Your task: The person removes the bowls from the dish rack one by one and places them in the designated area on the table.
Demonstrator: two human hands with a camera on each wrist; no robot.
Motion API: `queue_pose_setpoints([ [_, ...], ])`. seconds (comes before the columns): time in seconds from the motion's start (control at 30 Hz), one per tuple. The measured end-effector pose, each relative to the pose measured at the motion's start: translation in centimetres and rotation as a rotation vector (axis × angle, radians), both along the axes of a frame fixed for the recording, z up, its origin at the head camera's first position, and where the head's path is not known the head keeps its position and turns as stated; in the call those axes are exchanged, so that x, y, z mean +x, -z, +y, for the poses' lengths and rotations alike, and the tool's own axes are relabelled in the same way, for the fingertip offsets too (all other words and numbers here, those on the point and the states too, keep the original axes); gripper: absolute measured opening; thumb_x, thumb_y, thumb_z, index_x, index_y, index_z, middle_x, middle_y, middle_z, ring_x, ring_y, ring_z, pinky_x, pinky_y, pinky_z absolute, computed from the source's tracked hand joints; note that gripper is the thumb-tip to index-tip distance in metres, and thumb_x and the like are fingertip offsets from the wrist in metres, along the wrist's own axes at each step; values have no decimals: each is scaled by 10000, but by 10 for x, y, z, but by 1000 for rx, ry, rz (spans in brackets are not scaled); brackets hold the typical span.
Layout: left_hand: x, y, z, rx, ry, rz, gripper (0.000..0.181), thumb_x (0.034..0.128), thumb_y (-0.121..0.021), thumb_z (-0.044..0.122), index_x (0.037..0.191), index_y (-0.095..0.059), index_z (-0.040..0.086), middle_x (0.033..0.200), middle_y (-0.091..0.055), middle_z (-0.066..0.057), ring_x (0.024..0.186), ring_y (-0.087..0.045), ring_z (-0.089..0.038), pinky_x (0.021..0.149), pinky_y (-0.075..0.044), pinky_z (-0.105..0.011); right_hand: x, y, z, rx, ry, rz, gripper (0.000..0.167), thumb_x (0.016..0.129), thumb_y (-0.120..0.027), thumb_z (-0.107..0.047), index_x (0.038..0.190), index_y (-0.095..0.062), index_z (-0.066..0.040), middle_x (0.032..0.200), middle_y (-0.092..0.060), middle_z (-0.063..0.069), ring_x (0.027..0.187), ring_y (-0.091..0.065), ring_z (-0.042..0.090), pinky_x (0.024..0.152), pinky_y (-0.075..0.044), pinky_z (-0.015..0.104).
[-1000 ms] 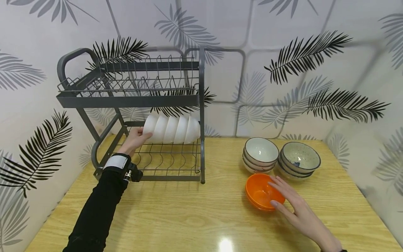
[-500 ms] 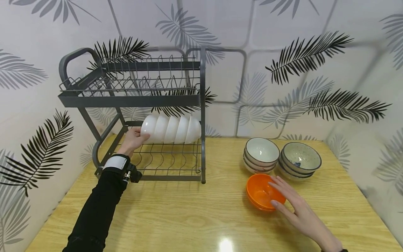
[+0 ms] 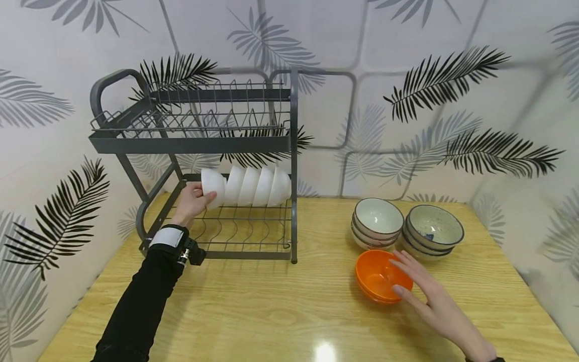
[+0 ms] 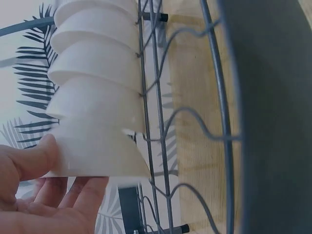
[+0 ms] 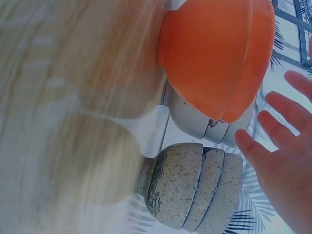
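My left hand point(image 3: 191, 202) pinches the rim of the leftmost white bowl point(image 3: 212, 184) on the rack's lower tier. In the left wrist view the thumb lies on the bowl's outer wall, with the fingers at its rim. More white bowls point(image 3: 258, 187) lean on their sides in a row just right of it. My right hand point(image 3: 436, 301) is held over the right edge of the nested orange bowls point(image 3: 377, 274), thumb and fingers spread and relaxed. In the right wrist view a gap shows between the fingers and the orange bowls point(image 5: 214, 53).
The dark two-tier dish rack point(image 3: 190, 146) stands at the left against the wall. Behind the orange bowls are a stack of white dark-rimmed bowls point(image 3: 377, 221) and a stack of speckled bowls point(image 3: 434, 229). All stand on the wooden table point(image 3: 253, 311).
My left hand has drawn the leftmost white bowl left, opening a gap between it and the row. The right hand keeps its place by the orange bowls.
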State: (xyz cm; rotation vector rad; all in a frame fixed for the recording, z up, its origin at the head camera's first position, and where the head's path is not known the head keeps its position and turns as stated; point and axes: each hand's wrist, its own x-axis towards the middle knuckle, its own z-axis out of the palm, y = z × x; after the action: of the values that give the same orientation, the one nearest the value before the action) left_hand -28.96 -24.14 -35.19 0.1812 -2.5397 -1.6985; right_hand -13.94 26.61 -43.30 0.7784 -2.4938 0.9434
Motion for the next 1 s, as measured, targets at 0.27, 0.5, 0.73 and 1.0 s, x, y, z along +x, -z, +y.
queue_pose_setpoints([
  [0.27, 2, 3, 2, 32, -34, 45, 509, 1030, -524, 68, 1449, -312, -127, 1483, -430, -377, 1385, -469, -480, 1140, -424, -575, -1, -1, 1, -12, -14, 23, 534, 887, -716, -15, 1399, -583, -89, 1594, -406, -68, 1502, -206, -90, 1143, -153, -3],
  [0.5, 9, 3, 3, 36, -62, 75, 486, 1028, -527, 57, 1422, -307, -124, 1483, -439, -372, 1382, -476, -477, 1134, -433, -569, -1, -2, 3, 0, -22, 28, 529, 887, -716, -17, 1395, -586, -89, 1598, -396, -82, 1504, -195, -93, 1147, -147, -1],
  [0.73, 18, 4, 6, -96, -119, 175, 394, 1019, -545, 60, 1332, -395, -126, 1354, -568, -369, 1265, -585, -461, 1026, -502, -525, -2, -4, 7, 7, -17, 36, 546, 880, -717, -15, 1403, -582, -93, 1609, -365, -96, 1508, -180, -94, 1152, -128, 4],
  [1.0, 29, 7, 11, -205, -198, 292, 322, 1005, -563, 44, 1251, -435, -119, 1257, -620, -379, 1199, -618, -485, 1005, -515, -570, -8, -9, 11, 33, -18, 25, 532, 898, -711, -36, 1409, -571, -84, 1613, -371, -67, 1507, -169, -99, 1139, -127, -6],
])
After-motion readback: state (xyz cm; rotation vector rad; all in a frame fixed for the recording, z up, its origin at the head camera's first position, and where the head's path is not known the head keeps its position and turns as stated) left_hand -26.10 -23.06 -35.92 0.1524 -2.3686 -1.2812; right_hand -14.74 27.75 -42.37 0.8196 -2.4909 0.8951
